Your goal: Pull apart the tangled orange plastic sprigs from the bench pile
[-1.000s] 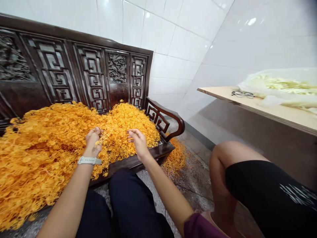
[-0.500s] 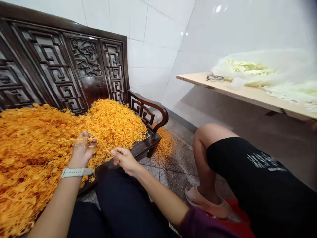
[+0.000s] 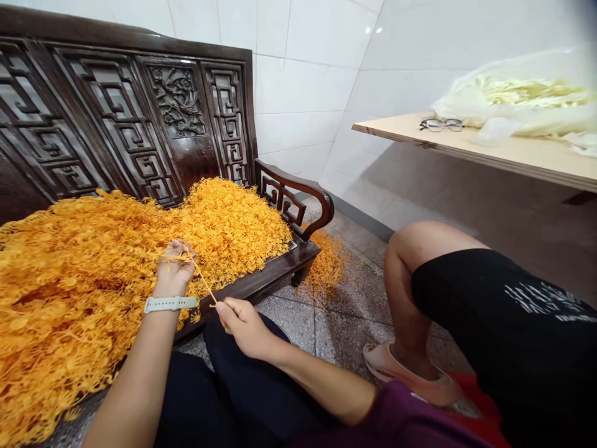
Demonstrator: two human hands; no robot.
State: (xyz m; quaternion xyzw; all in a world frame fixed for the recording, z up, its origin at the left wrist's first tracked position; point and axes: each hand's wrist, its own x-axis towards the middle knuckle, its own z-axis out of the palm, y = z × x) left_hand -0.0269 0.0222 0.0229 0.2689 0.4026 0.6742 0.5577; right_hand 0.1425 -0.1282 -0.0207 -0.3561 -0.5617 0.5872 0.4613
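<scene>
I've got the left hand [image 3: 175, 269] pinched on an orange strand [image 3: 198, 274], the right hand [image 3: 245, 328] clamped on its near end, beside the orange heap [image 3: 224, 230] on the carved wooden settee [image 3: 177, 102].

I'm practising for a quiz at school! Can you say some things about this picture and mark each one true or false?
The left hand wears a white watch: true.
The glasses sit on the carved bench: false, they lie on a wooden board.
A thin orange strand stretches toward the right hand: true.
The orange heap sits on the floor: false, it lies on the bench; only a small orange pile is on the floor.
A person nearby wears a pink slipper: true.
</scene>
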